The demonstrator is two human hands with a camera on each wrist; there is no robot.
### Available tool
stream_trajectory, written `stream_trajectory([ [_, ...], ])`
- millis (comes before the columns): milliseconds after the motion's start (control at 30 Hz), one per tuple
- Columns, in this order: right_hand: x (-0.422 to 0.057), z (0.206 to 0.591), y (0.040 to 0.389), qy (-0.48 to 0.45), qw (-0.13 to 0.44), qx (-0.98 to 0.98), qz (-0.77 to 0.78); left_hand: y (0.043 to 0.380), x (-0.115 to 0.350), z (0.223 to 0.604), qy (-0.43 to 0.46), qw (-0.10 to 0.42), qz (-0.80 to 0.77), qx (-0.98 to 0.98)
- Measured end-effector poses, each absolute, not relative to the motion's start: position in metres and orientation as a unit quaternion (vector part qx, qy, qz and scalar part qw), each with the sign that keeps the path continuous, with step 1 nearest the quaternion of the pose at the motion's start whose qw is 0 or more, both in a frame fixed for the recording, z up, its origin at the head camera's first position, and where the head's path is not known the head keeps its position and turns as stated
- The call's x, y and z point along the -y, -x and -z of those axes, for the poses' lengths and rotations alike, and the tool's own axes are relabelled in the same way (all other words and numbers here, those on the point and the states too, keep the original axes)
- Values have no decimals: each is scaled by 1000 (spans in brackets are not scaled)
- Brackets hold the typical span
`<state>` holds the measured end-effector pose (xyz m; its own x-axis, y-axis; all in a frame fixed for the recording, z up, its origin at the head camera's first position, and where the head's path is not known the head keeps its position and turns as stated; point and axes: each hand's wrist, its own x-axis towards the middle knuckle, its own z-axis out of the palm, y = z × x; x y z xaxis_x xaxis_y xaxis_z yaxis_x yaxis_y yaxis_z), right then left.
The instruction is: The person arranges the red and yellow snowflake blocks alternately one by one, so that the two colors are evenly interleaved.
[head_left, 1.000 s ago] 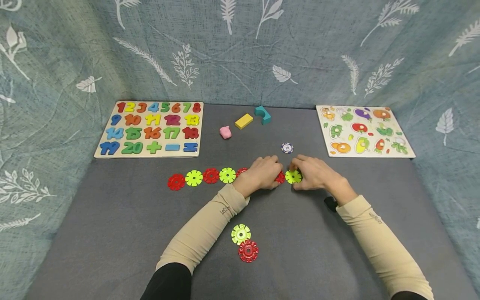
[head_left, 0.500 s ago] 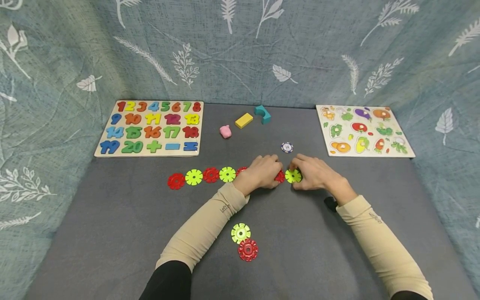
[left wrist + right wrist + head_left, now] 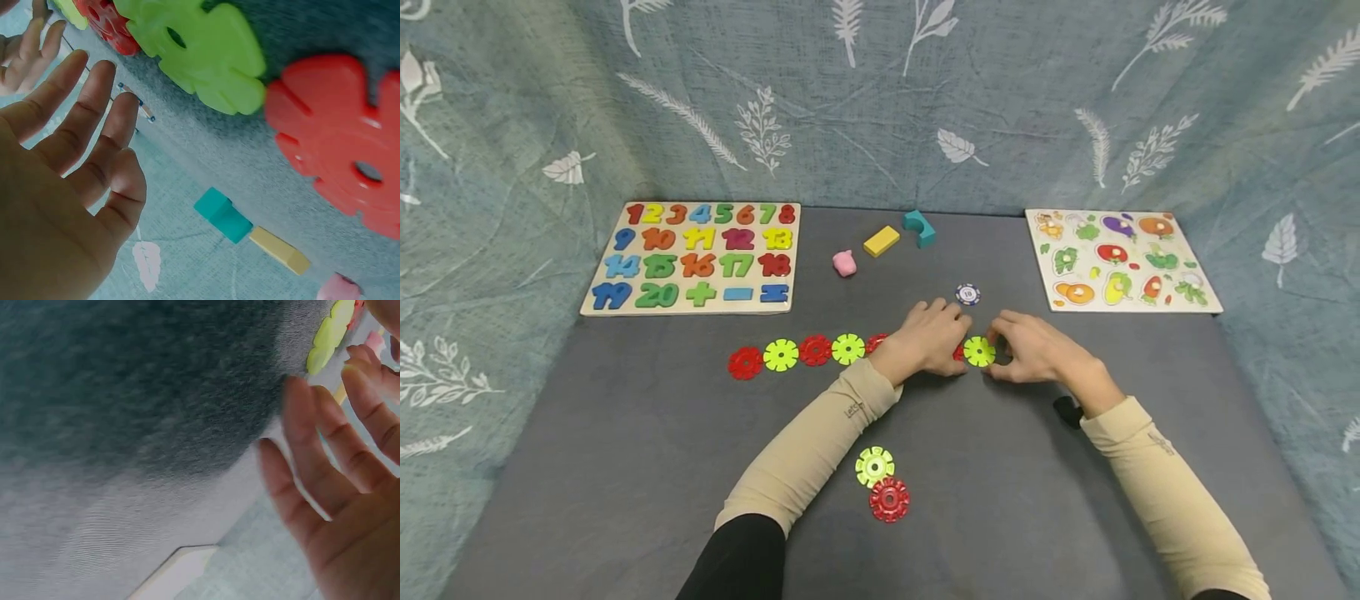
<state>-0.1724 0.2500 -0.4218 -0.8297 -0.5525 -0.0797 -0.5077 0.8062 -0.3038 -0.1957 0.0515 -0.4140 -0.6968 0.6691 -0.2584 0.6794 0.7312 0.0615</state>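
Note:
A row of alternating red and yellow-green notched plastic discs runs across the middle of the table, from a red disc (image 3: 746, 363) at its left end to a yellow-green disc (image 3: 979, 352) at its right end. My left hand (image 3: 929, 337) hovers over the right part of this row and hides some discs. In the left wrist view its fingers (image 3: 87, 119) are spread and slightly bent, with nothing between them. Just right of the end disc is my right hand (image 3: 1036, 348), thumb and forefinger parted. The right wrist view shows its fingers (image 3: 340, 450) loose and apart from the yellow-green disc (image 3: 329, 337).
Nearer the front lie a yellow-green disc (image 3: 875, 467) and a red disc (image 3: 889, 500), touching. Behind the row are a poker chip (image 3: 967, 294), a pink pig figure (image 3: 844, 263), a yellow block (image 3: 882, 242) and a teal block (image 3: 919, 228). A number board (image 3: 715, 305) and vegetable board (image 3: 1138, 302) flank them.
My right hand's thumb and forefinger have come off the yellow-green end disc and moved slightly right. My left hand has lifted and its fingers have loosened. The whole view has shifted a little.

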Motion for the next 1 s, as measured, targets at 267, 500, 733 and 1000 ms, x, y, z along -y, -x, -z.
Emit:
stream_trajectory([
  [267, -260, 425, 151, 345, -53, -925, 152, 199, -62, 416, -387, 127, 22, -913],
  [500, -239, 426, 112, 481, -112, -859, 135, 202, -69, 415, -401, 132, 19, -906],
  [733, -202, 426, 80, 574, -69, -810, 98, 201, -73, 416, -396, 136, 34, -908],
  [1000, -172, 431, 64, 630, -10, -775, 49, 200, -76, 416, -397, 135, 46, -907],
])
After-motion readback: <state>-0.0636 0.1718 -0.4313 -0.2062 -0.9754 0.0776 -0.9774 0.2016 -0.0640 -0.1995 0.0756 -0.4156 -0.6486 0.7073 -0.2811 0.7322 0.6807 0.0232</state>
